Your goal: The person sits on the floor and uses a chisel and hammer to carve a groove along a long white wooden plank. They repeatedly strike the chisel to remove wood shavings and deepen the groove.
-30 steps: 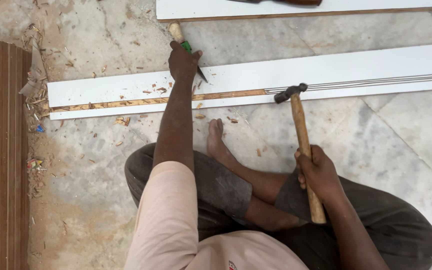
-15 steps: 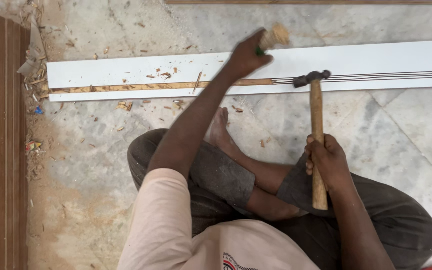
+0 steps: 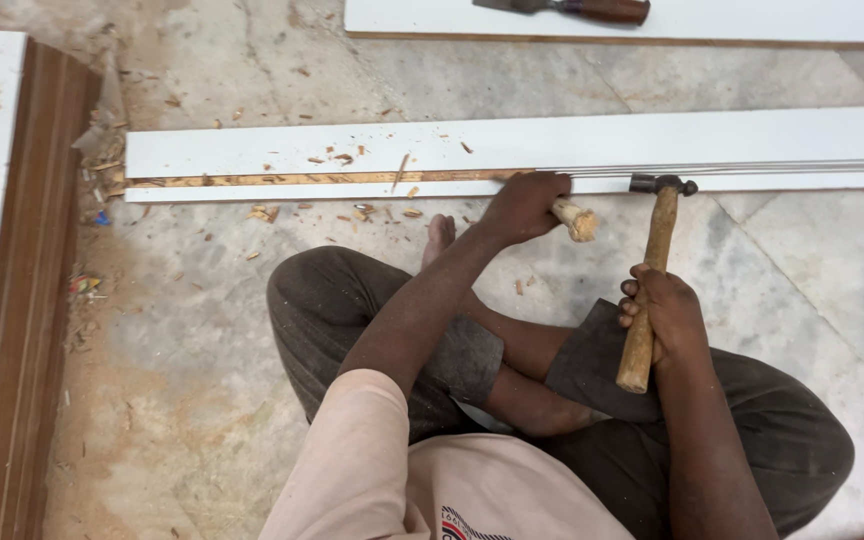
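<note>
I sit cross-legged on the floor before a long white board [image 3: 652, 135] with a chiselled groove showing raw wood along its left part. My left hand [image 3: 524, 205] grips a chisel by its worn wooden handle [image 3: 578, 220], held low at the groove where the raw wood ends; the blade is hidden under the hand. My right hand [image 3: 664, 312] holds a hammer by its wooden shaft [image 3: 649, 290], its metal head [image 3: 662, 184] resting against the board's near edge, right of the chisel.
Wood chips lie scattered on the board and the stone floor [image 3: 202, 330]. A brown-edged white panel [image 3: 12, 300] lies along the left. Another white board [image 3: 752, 25] at the top carries a second wooden-handled tool [image 3: 572, 8]. My bare foot [image 3: 439, 236] rests near the board.
My left hand came down from above the board and set the chisel at the groove. The hammer stays upright in my right hand, its head near the board.
</note>
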